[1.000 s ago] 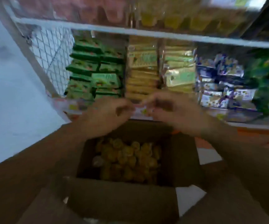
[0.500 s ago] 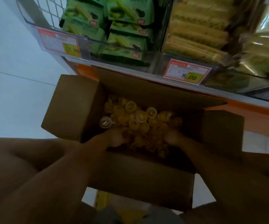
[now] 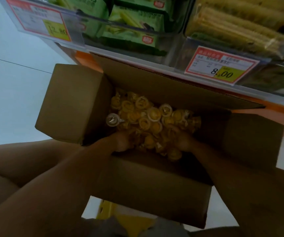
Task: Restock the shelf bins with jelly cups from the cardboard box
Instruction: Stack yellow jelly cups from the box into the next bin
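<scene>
Both dropped into the cardboard box (image 3: 72,103): left hand (image 3: 120,141), right hand (image 3: 184,141) among jelly cups (image 3: 153,115), grip unclear.

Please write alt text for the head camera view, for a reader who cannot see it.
A person's left hand and right hand are sunk into a heap of yellow jelly cups inside an open brown cardboard box. Behind it, clear shelf bins hold green snack packs and yellow biscuit packs, with red-bordered price tags.
</scene>
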The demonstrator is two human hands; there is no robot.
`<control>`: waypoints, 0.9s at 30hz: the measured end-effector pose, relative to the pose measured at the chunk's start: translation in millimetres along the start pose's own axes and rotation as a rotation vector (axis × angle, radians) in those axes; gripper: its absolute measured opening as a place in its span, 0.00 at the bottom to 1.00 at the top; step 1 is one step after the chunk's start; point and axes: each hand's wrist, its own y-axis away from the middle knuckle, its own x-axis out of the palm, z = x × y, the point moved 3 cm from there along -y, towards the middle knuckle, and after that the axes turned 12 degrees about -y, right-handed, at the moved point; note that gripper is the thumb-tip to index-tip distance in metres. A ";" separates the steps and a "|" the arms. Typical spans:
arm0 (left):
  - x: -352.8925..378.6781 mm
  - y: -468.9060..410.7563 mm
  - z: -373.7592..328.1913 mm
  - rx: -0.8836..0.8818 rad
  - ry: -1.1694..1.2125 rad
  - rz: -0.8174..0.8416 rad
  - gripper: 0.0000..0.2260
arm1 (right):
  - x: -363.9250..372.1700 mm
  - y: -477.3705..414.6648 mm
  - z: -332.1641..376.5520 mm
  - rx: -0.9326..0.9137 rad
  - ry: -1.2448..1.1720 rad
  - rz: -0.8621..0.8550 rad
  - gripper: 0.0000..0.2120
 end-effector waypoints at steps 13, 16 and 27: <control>9.2 -3.2 -14.3 0.050 -0.002 0.034 0.27 | 39.1 24.5 -0.7 0.112 -0.172 -0.009 0.29; 11.0 -3.0 -28.1 0.069 0.067 0.055 0.28 | 37.7 19.9 -1.5 0.174 -0.220 0.052 0.25; 24.1 -9.5 -65.6 0.116 0.056 0.159 0.27 | 43.0 28.9 0.1 0.306 -0.653 0.109 0.17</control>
